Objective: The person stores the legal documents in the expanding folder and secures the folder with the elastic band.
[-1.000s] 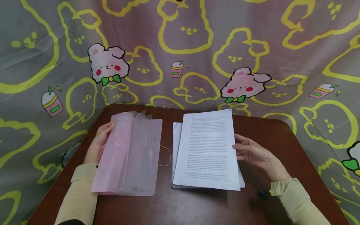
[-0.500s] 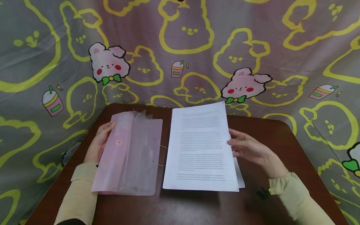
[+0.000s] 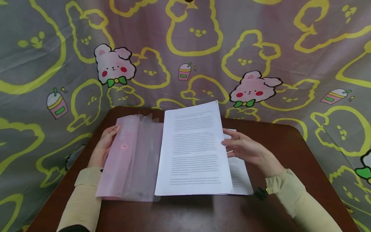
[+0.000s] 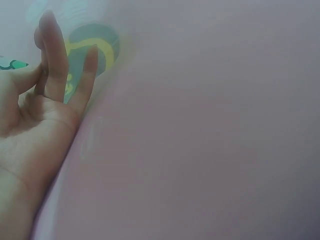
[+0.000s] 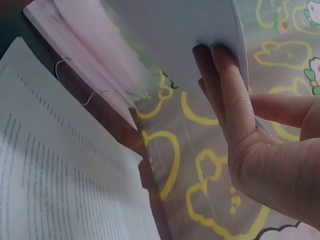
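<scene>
My left hand (image 3: pixel 105 145) pinches the left edge of a pink translucent plastic folder (image 3: pixel 117 161), holding its cover raised with clear inner leaves showing. In the left wrist view, fingers (image 4: pixel 56 65) of that hand stand against the see-through cover. My right hand (image 3: pixel 246 146) grips several printed sheets of paper (image 3: pixel 194 154) at their right edge, thumb in front and fingers behind. The sheets tilt upright and overlap the folder's right side in the head view. Below them, more printed paper (image 5: pixel 60 165) lies on the table, partly hidden.
A dark brown table (image 3: pixel 275 138) carries everything. A patterned curtain (image 3: pixel 162 29) with yellow outlines and white rabbits hangs close behind its back edge and sides. A thin elastic cord (image 5: pixel 59 75) loops from the folder's edge.
My right hand has carried the held sheets left, off the paper lying on the table and over the folder's right edge. The left hand and folder have stayed nearly still.
</scene>
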A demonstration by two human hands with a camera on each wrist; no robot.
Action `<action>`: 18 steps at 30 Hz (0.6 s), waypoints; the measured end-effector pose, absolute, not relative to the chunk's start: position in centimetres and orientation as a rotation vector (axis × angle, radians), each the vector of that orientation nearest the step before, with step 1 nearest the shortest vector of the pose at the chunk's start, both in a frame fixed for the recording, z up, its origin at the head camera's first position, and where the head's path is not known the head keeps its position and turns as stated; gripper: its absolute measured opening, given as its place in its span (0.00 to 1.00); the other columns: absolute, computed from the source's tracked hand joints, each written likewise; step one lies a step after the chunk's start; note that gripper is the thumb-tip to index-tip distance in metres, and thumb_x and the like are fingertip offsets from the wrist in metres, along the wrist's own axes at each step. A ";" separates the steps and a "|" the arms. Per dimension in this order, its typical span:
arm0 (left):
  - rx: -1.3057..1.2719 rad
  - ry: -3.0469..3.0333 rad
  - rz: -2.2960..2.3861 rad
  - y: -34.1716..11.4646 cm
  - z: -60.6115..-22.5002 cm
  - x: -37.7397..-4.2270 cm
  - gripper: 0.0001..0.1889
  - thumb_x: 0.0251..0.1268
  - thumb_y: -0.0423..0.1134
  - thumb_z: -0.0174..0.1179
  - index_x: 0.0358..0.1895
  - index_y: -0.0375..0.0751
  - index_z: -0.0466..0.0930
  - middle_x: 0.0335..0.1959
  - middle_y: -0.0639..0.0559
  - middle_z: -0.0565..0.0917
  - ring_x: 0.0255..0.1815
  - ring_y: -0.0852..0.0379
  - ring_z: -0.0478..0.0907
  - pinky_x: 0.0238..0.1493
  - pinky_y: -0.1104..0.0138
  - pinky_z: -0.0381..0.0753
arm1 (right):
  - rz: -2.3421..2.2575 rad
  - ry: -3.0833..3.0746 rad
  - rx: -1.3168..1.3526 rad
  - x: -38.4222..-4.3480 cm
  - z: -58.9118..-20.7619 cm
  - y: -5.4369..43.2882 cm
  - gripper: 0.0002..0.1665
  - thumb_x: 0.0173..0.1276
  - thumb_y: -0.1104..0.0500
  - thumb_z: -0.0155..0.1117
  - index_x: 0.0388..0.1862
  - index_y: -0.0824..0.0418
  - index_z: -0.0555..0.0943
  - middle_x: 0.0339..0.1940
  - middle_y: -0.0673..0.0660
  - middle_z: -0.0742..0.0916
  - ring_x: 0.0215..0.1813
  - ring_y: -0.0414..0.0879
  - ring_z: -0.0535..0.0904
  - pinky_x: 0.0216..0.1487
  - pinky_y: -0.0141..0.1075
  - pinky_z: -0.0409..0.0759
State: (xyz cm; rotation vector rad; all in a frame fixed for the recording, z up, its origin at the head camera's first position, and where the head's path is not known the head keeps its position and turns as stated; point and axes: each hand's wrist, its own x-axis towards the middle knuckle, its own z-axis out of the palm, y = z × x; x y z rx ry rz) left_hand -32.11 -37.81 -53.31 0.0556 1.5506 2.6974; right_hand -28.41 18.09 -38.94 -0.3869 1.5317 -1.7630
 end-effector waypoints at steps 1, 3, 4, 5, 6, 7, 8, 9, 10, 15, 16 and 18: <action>0.053 1.555 2.696 -37.8 -53.3 -32.1 0.25 0.92 0.33 0.42 0.38 0.47 0.89 0.30 0.58 0.89 0.31 0.66 0.86 0.36 0.75 0.86 | -1.761 1.532 -0.384 -28.5 -38.9 17.8 0.42 0.87 0.68 0.47 0.92 0.60 0.43 0.63 0.49 0.91 0.55 0.46 0.93 0.56 0.38 0.93; 0.048 1.568 2.692 -37.8 -53.3 -32.2 0.25 0.92 0.33 0.42 0.38 0.47 0.90 0.30 0.59 0.89 0.32 0.66 0.86 0.36 0.75 0.86 | -1.759 1.530 -0.375 -28.7 -38.8 17.2 0.42 0.87 0.69 0.46 0.92 0.59 0.43 0.62 0.49 0.92 0.54 0.46 0.93 0.55 0.37 0.93; 0.040 1.579 2.692 -37.8 -53.3 -32.2 0.24 0.92 0.33 0.43 0.37 0.48 0.90 0.30 0.59 0.89 0.31 0.66 0.86 0.36 0.75 0.86 | -1.760 1.530 -0.367 -28.8 -38.8 16.9 0.42 0.87 0.69 0.46 0.92 0.59 0.44 0.61 0.49 0.92 0.53 0.46 0.93 0.54 0.37 0.93; 0.039 1.581 2.692 -37.8 -53.3 -32.2 0.24 0.92 0.33 0.43 0.37 0.48 0.90 0.30 0.59 0.89 0.31 0.66 0.86 0.36 0.75 0.86 | -1.759 1.530 -0.362 -29.0 -38.8 16.5 0.43 0.87 0.70 0.46 0.92 0.58 0.44 0.60 0.48 0.92 0.53 0.46 0.93 0.53 0.37 0.93; 0.037 1.584 2.693 -37.8 -53.3 -32.2 0.24 0.92 0.33 0.43 0.37 0.48 0.90 0.30 0.59 0.89 0.31 0.66 0.86 0.36 0.75 0.86 | -1.758 1.529 -0.356 -29.1 -38.8 16.1 0.43 0.87 0.70 0.46 0.93 0.58 0.44 0.60 0.48 0.92 0.52 0.46 0.93 0.53 0.37 0.93; 0.034 1.585 2.694 -37.8 -53.3 -32.2 0.24 0.92 0.33 0.43 0.37 0.48 0.90 0.30 0.59 0.89 0.31 0.66 0.86 0.36 0.75 0.86 | -1.757 1.527 -0.356 -29.3 -38.9 15.7 0.43 0.87 0.70 0.46 0.93 0.58 0.44 0.59 0.48 0.92 0.52 0.45 0.93 0.52 0.37 0.93; 0.036 1.583 2.696 -37.8 -53.3 -32.1 0.24 0.92 0.33 0.43 0.37 0.47 0.90 0.30 0.59 0.89 0.31 0.66 0.86 0.36 0.75 0.86 | -1.753 1.525 -0.354 -29.4 -38.9 15.3 0.43 0.87 0.70 0.46 0.93 0.58 0.44 0.59 0.48 0.92 0.52 0.45 0.93 0.52 0.36 0.93; 0.038 1.581 2.696 -37.8 -53.3 -32.1 0.24 0.92 0.33 0.43 0.37 0.47 0.89 0.30 0.59 0.89 0.31 0.66 0.86 0.36 0.74 0.86 | -1.749 1.524 -0.353 -29.5 -39.0 14.8 0.43 0.86 0.69 0.47 0.93 0.58 0.44 0.59 0.48 0.92 0.52 0.45 0.93 0.52 0.36 0.93; 0.044 1.580 2.692 -37.9 -53.3 -32.1 0.24 0.92 0.34 0.44 0.37 0.47 0.89 0.30 0.58 0.89 0.31 0.66 0.86 0.36 0.74 0.86 | -1.745 1.521 -0.357 -29.6 -39.0 14.4 0.43 0.86 0.69 0.47 0.93 0.59 0.45 0.58 0.48 0.92 0.52 0.45 0.92 0.52 0.36 0.93; 0.047 1.591 2.675 -37.8 -53.5 -32.1 0.22 0.92 0.35 0.44 0.37 0.48 0.87 0.29 0.59 0.88 0.31 0.65 0.86 0.36 0.74 0.86 | -1.719 1.518 -0.387 -29.9 -39.2 12.6 0.42 0.86 0.70 0.47 0.92 0.60 0.47 0.58 0.47 0.92 0.52 0.45 0.92 0.54 0.37 0.92; 0.043 1.597 2.672 -37.8 -53.5 -32.2 0.22 0.92 0.35 0.45 0.37 0.48 0.87 0.29 0.59 0.88 0.31 0.66 0.86 0.36 0.74 0.86 | -1.715 1.521 -0.393 -30.0 -39.2 12.4 0.42 0.86 0.70 0.47 0.92 0.60 0.48 0.58 0.47 0.92 0.52 0.45 0.92 0.54 0.37 0.92; 0.028 1.607 2.675 -37.6 -53.5 -32.3 0.22 0.92 0.35 0.45 0.37 0.48 0.87 0.29 0.59 0.88 0.31 0.65 0.85 0.36 0.74 0.86 | -1.711 1.527 -0.390 -30.1 -39.4 11.9 0.41 0.85 0.70 0.47 0.92 0.60 0.49 0.58 0.47 0.92 0.52 0.45 0.92 0.55 0.38 0.92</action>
